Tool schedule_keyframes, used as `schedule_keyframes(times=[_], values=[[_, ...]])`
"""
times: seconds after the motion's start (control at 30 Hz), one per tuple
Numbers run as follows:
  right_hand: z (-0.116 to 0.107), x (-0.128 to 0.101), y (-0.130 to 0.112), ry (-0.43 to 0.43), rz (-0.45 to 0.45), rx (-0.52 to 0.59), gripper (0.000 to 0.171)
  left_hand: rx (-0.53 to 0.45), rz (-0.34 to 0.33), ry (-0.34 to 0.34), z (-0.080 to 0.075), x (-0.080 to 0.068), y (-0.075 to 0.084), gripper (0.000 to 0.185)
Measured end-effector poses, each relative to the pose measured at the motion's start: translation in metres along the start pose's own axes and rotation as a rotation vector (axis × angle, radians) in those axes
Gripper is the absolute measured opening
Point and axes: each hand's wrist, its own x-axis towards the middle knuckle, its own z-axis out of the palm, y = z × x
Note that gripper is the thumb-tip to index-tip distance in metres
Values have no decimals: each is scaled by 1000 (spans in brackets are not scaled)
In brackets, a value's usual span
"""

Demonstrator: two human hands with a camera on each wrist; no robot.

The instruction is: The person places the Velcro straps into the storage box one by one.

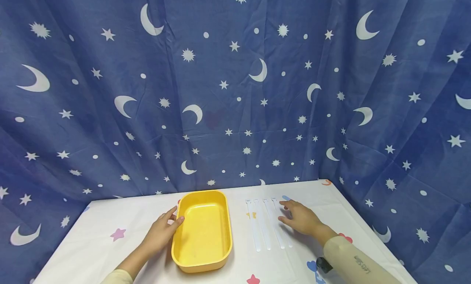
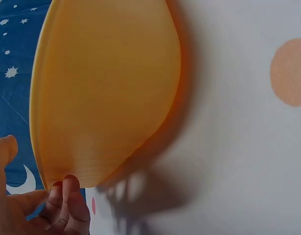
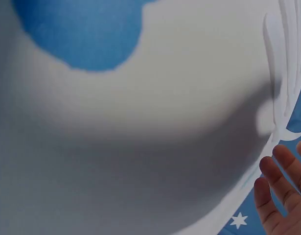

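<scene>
Fingers of the left hand (image 1: 162,231) rest against the left wall of the yellow tray (image 1: 202,230), thumb near its rim, not curled round it, while the right hand (image 1: 299,218) lies flat and spread over the right end of 4 white strips (image 1: 265,224) laid side by side just right of the tray on the white table (image 1: 92,243). Thin and light as those strips look, a flat palm could drag 1 askew or lift 2 together.

We see even, bright light in the head view; both wrist views are blurred, with soft shadows.
</scene>
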Motion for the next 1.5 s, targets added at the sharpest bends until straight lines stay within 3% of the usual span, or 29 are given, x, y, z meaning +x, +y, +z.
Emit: schedule_keyframes(times=[0.23, 0.6, 0.8, 1.17, 1.5], values=[[9, 0, 0, 1, 110, 29, 55, -82, -58, -19, 0, 0, 1, 70], [22, 4, 2, 58, 232, 277, 42, -144, -103, -8, 2, -1, -4, 58], [26, 5, -1, 73, 268, 288, 42, -194, -122, 1, 2, -2, -2, 56], [28, 4, -10, 86, 318, 279, 46, -389, -231, -9, 5, -1, -2, 54], [21, 4, -20, 107, 326, 268, 42, -501, -251, -21, 5, -3, -4, 53]])
